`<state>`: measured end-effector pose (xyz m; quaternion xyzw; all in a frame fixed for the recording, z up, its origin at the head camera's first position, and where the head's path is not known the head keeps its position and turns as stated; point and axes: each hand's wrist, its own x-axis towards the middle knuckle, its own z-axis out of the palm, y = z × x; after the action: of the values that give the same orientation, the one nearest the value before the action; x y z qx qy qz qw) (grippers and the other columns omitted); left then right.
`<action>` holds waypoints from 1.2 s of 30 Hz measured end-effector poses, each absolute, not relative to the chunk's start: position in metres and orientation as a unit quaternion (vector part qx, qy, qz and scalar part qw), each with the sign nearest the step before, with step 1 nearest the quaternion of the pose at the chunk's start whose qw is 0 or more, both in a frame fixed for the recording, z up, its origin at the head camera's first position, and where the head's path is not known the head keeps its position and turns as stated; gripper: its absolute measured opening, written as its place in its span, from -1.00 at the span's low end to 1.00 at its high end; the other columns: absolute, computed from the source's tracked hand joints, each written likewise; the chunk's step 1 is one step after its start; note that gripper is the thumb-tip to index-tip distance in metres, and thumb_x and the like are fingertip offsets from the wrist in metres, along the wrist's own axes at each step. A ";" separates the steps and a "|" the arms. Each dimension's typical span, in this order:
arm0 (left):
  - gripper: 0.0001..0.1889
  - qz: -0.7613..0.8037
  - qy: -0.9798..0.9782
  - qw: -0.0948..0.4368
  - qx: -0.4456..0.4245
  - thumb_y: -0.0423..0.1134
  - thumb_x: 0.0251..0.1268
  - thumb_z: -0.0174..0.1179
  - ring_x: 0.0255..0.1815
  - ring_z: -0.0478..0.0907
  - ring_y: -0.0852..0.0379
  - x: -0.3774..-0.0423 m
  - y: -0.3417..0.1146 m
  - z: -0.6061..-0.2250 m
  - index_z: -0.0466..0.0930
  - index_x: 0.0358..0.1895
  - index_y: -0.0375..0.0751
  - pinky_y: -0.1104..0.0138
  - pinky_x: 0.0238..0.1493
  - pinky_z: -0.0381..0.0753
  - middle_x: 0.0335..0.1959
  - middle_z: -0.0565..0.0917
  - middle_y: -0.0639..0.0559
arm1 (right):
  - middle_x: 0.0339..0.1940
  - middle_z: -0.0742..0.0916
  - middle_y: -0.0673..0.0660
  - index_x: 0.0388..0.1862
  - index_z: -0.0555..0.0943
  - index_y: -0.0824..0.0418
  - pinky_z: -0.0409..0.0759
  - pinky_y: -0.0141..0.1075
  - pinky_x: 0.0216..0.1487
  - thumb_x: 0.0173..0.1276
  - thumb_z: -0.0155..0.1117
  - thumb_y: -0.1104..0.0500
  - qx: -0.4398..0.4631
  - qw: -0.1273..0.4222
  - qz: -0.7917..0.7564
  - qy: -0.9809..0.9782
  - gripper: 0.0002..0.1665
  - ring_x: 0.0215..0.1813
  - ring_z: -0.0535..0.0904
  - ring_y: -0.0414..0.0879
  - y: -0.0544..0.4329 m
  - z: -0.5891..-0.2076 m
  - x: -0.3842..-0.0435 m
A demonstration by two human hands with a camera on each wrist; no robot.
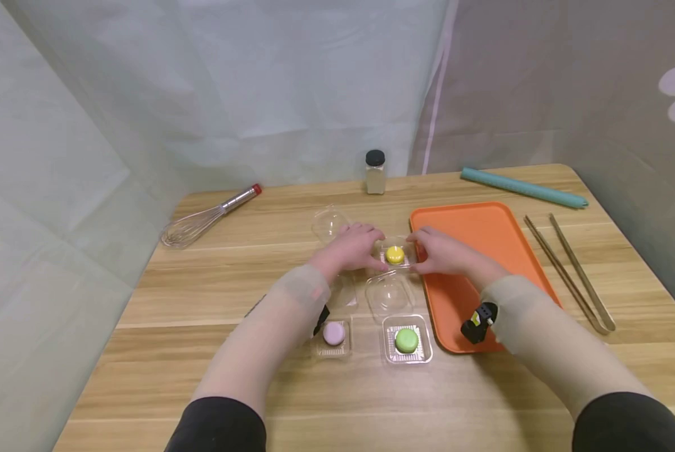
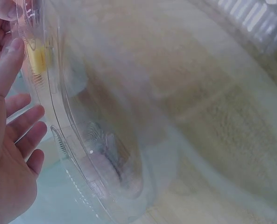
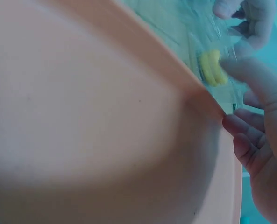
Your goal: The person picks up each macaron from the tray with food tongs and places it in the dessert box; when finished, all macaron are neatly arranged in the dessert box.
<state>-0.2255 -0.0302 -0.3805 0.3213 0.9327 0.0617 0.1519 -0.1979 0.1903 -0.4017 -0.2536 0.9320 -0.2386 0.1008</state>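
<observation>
A clear plastic box with a yellow macaron in it sits between the two hands, beside the tray's left edge. My left hand grips its left side, thumb at the near corner and fingers at the far one. From the opposite side my right hand holds it likewise, over the rim of the orange tray. In the left wrist view the left thumb lies against the plastic, with the other fingers loosely bent. The yellow macaron also shows beside the right thumb in the right wrist view.
Closer to me, two opened clear boxes hold a purple macaron and a green macaron. Another clear lid lies behind the left hand. Around them are a whisk, a black-capped jar, a teal roll and metal tongs.
</observation>
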 end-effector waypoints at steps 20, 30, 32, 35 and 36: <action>-0.36 0.085 0.929 0.148 0.330 0.18 0.08 0.26 0.28 0.24 -0.04 -0.227 -0.032 -0.382 0.41 0.20 -0.05 0.07 0.22 0.14 0.26 0.41 -0.02 | -0.19 0.58 0.21 0.07 0.49 0.37 0.43 -0.03 0.00 0.17 0.39 0.07 -0.244 0.094 -0.283 0.923 -0.42 -0.11 0.49 0.07 0.194 -0.406 -0.204; -0.34 0.077 0.932 0.152 0.321 0.18 0.12 0.23 0.33 0.20 -0.07 -0.229 -0.032 -0.384 0.37 0.25 -0.03 0.05 0.25 0.11 0.31 0.36 -0.02 | -0.13 0.59 0.25 0.10 0.47 0.39 0.43 0.00 0.04 0.19 0.37 0.05 -0.240 0.093 -0.291 0.921 -0.40 -0.07 0.50 0.10 0.194 -0.407 -0.206; -0.33 0.074 0.933 0.152 0.318 0.19 0.13 0.22 0.34 0.19 -0.07 -0.229 -0.032 -0.385 0.36 0.27 -0.02 0.05 0.26 0.11 0.32 0.35 -0.02 | -0.13 0.59 0.26 0.10 0.47 0.40 0.43 0.00 0.03 0.19 0.37 0.05 -0.241 0.092 -0.290 0.922 -0.40 -0.07 0.50 0.10 0.194 -0.408 -0.206; -0.33 0.068 0.934 0.151 0.318 0.18 0.15 0.20 0.34 0.18 -0.06 -0.230 -0.032 -0.385 0.34 0.30 -0.02 0.05 0.26 0.10 0.33 0.33 -0.02 | -0.11 0.58 0.26 0.11 0.47 0.40 0.44 0.00 0.03 0.20 0.36 0.05 -0.237 0.094 -0.289 0.923 -0.38 -0.06 0.50 0.10 0.193 -0.407 -0.207; -0.33 0.068 0.934 0.150 0.317 0.18 0.15 0.20 0.33 0.19 -0.06 -0.230 -0.032 -0.385 0.33 0.30 -0.03 0.05 0.26 0.10 0.33 0.33 -0.02 | -0.10 0.58 0.26 0.12 0.46 0.40 0.43 0.00 0.03 0.20 0.35 0.04 -0.236 0.094 -0.289 0.923 -0.38 -0.06 0.50 0.10 0.193 -0.407 -0.207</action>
<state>-0.2301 -0.0317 -0.3853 0.3169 0.9341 0.0676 0.1501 -0.2073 0.1930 -0.4068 -0.2356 0.9232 -0.2886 0.0943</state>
